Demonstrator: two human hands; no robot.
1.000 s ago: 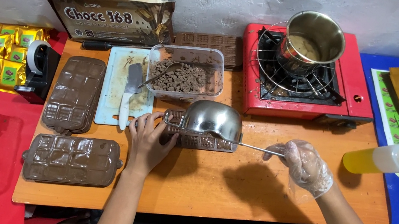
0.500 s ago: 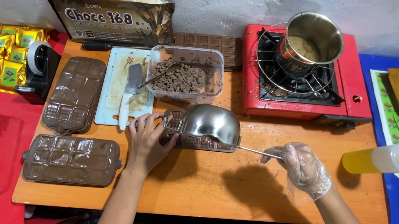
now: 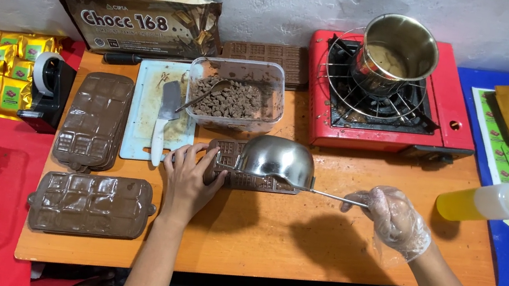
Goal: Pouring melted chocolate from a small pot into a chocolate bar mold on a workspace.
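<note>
Steadying the chocolate mould (image 3: 225, 159) near the desk's middle with a flat, bare left hand (image 3: 188, 177), the gloved right hand (image 3: 395, 220) should grip the ladle (image 3: 277, 160) handle firmly, tipping slowly over each cavity.

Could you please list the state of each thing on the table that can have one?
metal ladle: tipped over the mould
chocolate mould: flat, steadied by the left hand
right hand: gloved, gripping the ladle's handle
steel pot: on the red stove, uncovered
plastic tub: open, holds chocolate pieces
squeeze bottle: lying on its side
</note>
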